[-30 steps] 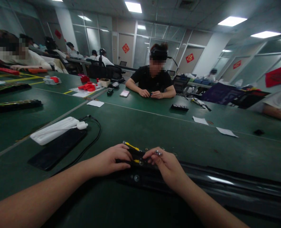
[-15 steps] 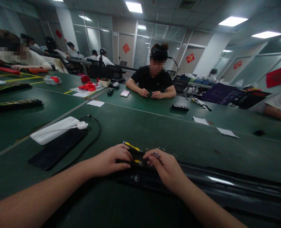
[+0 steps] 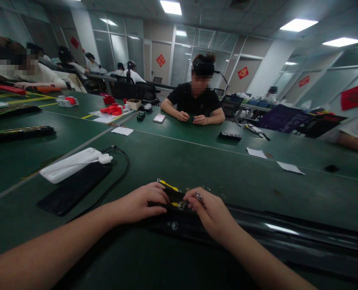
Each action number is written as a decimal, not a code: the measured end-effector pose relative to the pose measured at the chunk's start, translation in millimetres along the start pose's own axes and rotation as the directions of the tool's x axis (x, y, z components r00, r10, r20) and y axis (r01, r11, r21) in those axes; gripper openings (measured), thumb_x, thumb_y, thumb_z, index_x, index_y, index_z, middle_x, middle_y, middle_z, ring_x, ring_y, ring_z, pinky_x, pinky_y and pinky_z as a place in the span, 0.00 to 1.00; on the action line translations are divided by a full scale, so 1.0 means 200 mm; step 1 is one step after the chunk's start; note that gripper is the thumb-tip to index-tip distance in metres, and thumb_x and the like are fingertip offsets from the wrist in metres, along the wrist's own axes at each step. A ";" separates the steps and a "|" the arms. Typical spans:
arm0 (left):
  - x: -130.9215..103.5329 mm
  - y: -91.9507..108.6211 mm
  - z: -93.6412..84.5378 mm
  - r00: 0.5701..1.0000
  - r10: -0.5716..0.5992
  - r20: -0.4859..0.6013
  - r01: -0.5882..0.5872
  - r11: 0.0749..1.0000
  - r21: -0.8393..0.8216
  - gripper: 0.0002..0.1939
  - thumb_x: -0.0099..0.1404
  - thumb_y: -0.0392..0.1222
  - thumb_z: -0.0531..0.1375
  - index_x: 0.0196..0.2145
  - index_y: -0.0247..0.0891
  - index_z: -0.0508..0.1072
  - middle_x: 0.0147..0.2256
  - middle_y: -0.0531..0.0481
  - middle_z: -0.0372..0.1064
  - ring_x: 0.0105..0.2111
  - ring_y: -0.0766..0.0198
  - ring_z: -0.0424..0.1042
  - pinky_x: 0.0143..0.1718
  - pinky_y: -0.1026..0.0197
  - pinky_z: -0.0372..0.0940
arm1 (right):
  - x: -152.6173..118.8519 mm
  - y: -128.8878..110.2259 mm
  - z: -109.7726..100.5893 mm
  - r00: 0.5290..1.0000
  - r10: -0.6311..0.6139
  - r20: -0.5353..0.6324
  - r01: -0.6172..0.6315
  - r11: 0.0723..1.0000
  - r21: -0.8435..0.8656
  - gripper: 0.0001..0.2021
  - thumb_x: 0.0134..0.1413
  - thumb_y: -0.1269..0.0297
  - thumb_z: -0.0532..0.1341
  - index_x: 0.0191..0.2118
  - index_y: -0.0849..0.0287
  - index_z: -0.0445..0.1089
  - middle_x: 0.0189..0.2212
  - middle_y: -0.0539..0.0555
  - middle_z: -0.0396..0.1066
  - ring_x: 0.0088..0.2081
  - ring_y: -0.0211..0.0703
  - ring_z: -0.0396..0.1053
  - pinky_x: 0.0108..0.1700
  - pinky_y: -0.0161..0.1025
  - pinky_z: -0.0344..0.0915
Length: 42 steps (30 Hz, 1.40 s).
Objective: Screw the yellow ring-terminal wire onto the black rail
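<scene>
A long, glossy black housing (image 3: 263,219) lies across the near side of the table, its left end between my hands. My left hand (image 3: 144,202) is closed around that end, with thumb in front and fingers behind. Beside its fingertips shows a short yellow wire (image 3: 174,204) with a metal ring terminal. My right hand (image 3: 211,211) is closed, with shiny small metal fasteners (image 3: 198,196) tucked in its curled fingers. Its thumb and fingertip point at the ring terminal; whatever they pinch there is too small to tell. Another yellow wire (image 3: 168,185) with ring ends lies just behind the housing.
Left of my hands lie a white power strip (image 3: 73,164), a dark flat slab (image 3: 76,187) and a black cable (image 3: 127,165). Loose washers (image 3: 223,196) sit behind the housing. Across the green table (image 3: 167,157) a person in black (image 3: 194,100) handles something small.
My right fingertips have shifted slightly, and more metal shows at the ring terminal. My left hand keeps its place on the housing.
</scene>
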<state>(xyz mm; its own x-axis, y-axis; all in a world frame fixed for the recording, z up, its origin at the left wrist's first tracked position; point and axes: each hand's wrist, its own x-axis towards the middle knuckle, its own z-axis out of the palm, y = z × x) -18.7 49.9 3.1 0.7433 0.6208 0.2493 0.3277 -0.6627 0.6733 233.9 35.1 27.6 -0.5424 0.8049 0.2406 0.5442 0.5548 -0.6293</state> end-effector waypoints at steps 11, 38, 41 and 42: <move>-0.01 -0.02 0.01 1.000 -0.009 0.017 0.008 1.000 0.012 0.06 0.67 0.39 0.60 0.41 0.40 0.76 0.43 0.49 0.74 0.51 0.58 0.65 0.58 0.51 0.56 | 0.02 0.02 -0.01 1.000 0.005 -0.021 -0.004 0.999 0.037 0.06 0.62 0.70 0.54 0.37 0.57 0.69 0.32 0.51 0.71 0.34 0.42 0.69 0.38 0.40 0.64; -0.01 0.00 -0.01 0.994 -0.072 0.078 0.071 0.997 0.008 0.13 0.68 0.38 0.59 0.50 0.43 0.74 0.48 0.51 0.73 0.57 0.56 0.60 0.60 0.51 0.52 | 0.00 0.01 -0.02 0.999 -0.021 0.031 0.019 0.997 0.080 0.08 0.63 0.72 0.52 0.39 0.56 0.67 0.34 0.51 0.70 0.35 0.42 0.69 0.38 0.40 0.63; -0.01 -0.01 -0.01 0.996 -0.060 0.072 0.060 0.998 0.004 0.13 0.68 0.38 0.60 0.50 0.43 0.74 0.47 0.50 0.74 0.56 0.55 0.60 0.60 0.51 0.52 | 0.00 0.01 -0.01 0.999 -0.034 0.015 0.032 0.996 0.086 0.07 0.63 0.72 0.53 0.39 0.57 0.67 0.33 0.51 0.70 0.34 0.41 0.68 0.38 0.40 0.63; -0.01 -0.01 -0.01 0.996 -0.057 0.067 0.057 0.998 0.001 0.13 0.68 0.38 0.60 0.50 0.43 0.74 0.47 0.50 0.74 0.56 0.55 0.61 0.60 0.51 0.53 | 0.00 0.02 -0.01 0.999 -0.037 0.011 0.036 0.996 0.086 0.07 0.63 0.72 0.53 0.38 0.57 0.67 0.33 0.51 0.70 0.35 0.41 0.68 0.38 0.40 0.63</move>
<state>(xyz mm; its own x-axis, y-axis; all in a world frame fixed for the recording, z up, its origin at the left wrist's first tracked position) -22.3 49.8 2.6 0.7611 0.6278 0.1634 0.3700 -0.6270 0.6855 236.4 37.8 26.7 -0.5692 0.7814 0.2557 0.4670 0.5632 -0.6817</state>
